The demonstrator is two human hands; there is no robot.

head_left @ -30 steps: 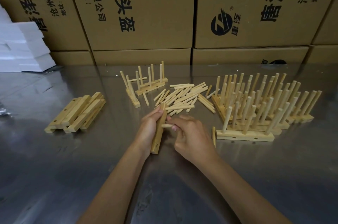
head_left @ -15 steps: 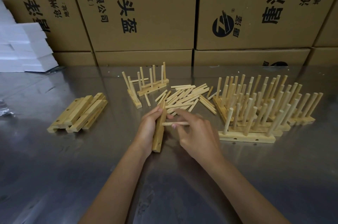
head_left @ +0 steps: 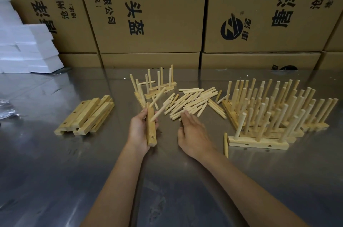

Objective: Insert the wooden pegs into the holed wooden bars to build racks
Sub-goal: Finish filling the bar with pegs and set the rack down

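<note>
Left hand: your left hand [head_left: 138, 130] grasps a holed wooden bar [head_left: 151, 128], fingers wrapped round its far side and hidden behind it.
Bar: it is held roughly on end above the metal table [head_left: 55, 171]; one empty hole shows near its lower end.
Pegs in bar: two pegs [head_left: 159, 112] stick out of it, slanting up and to the right; where they enter the wood is hard to make out.
Right hand: your right hand [head_left: 193, 131] is released, fingers straight, fingertips [head_left: 183, 114] at the near edge of the loose peg pile [head_left: 193, 101]. Whether they touch a peg cannot be told.
Spare bars: a stack of bare bars [head_left: 87, 115] lies to your left.
Finished racks: a crowd of racks [head_left: 278, 111] stands at your right, the rear ones overlapping and uncountable.
Behind the pile: two more racks [head_left: 157, 87], partly hidden by the held pegs.
Background: cardboard boxes [head_left: 148, 13] and white foam blocks [head_left: 27, 48], cut off at the frame edge.
</note>
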